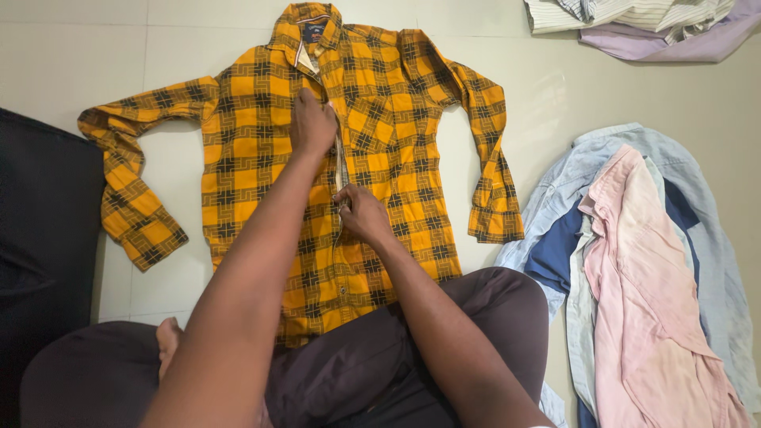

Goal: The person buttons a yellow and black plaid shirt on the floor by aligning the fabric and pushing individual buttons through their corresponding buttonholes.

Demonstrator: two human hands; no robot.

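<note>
The only label in view is a small dark blue neck tag [314,32] sewn inside the collar of the yellow checked shirt [246,143] spread on the floor. It is roughly rectangular. No packages, signs or screens show.

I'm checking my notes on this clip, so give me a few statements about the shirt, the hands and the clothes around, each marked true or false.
1. The yellow checked shirt lies spread on the floor. True.
2. The left hand rests flat on its chest. True.
3. The right hand holds a sleeve cuff. False: it pinches the button strip at mid-front.
4. The pink shirt lies on a pile at the right. True.
5. Both sleeves are folded under. False: they lie spread out.
</note>
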